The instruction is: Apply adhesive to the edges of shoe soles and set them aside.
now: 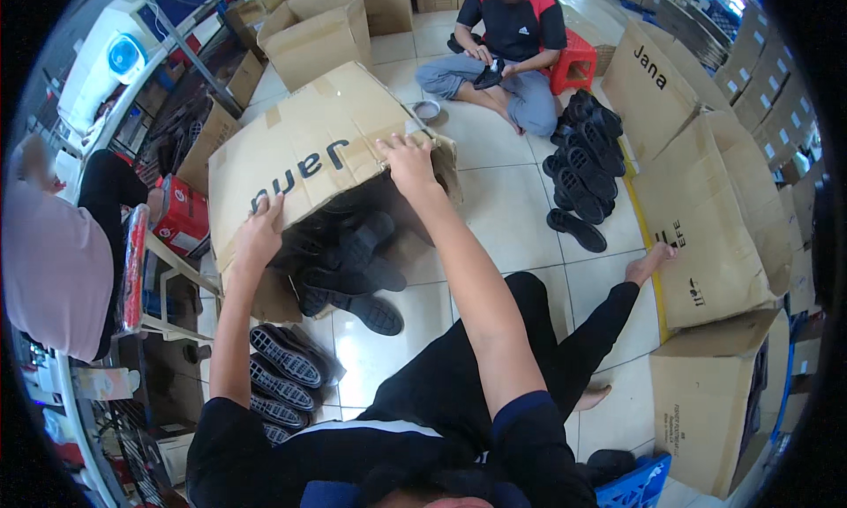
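Note:
A large cardboard box lies tipped on its side, its open mouth toward me. My left hand grips the near edge at the box's left. Farther right, my right hand holds the same edge near the corner, fingers over the top and the thumb side hidden. Inside and at the mouth lies a heap of black shoe soles, some out on the tiles. Below the box, beside my left forearm, several black soles with pale-edged treads lie in a row.
A person sits cross-legged ahead, handling a black shoe part, by a red stool. Black soles lie piled at right, near cardboard boxes. Another person sits at left near a red container. A small bowl stands beyond my box.

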Action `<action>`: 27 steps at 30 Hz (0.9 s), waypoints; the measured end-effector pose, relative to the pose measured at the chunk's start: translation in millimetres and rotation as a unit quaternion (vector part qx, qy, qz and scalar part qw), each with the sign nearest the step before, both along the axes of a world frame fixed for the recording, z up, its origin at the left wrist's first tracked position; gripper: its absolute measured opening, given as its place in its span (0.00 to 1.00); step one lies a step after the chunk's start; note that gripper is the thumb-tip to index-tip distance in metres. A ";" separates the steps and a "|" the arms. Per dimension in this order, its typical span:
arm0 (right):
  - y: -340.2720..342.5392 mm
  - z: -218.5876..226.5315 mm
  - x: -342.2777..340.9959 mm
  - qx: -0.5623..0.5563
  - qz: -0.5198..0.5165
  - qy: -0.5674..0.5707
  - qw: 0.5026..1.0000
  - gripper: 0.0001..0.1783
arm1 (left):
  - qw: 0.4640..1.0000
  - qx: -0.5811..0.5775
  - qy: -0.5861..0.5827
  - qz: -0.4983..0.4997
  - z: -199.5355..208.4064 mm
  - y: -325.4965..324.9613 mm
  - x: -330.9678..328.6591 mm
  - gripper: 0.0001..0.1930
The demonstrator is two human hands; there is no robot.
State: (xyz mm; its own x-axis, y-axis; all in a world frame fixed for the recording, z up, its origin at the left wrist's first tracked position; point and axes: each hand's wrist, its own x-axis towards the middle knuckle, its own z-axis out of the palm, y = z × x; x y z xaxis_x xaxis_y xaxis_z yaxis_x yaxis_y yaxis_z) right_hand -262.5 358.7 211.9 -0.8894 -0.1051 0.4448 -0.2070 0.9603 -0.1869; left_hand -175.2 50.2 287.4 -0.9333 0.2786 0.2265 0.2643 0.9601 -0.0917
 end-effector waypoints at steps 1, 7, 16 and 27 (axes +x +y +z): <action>2.4 -1.4 9.3 -0.017 0.013 0.001 1.000 0.27 | 1.000 0.002 -0.002 -0.016 -2.8 1.8 6.7 0.27; 38.3 -34.3 106.8 -0.080 0.051 0.113 0.989 0.28 | 0.999 0.047 -0.016 -0.004 -25.3 15.4 33.3 0.31; 228.0 -118.7 391.4 -0.191 -0.258 -0.261 0.911 0.25 | 0.999 0.030 0.011 -0.022 -7.1 30.0 39.8 0.26; 234.1 -162.3 454.5 -0.173 -0.446 -0.173 0.861 0.18 | 0.999 -0.024 -0.029 0.012 23.9 62.0 68.0 0.23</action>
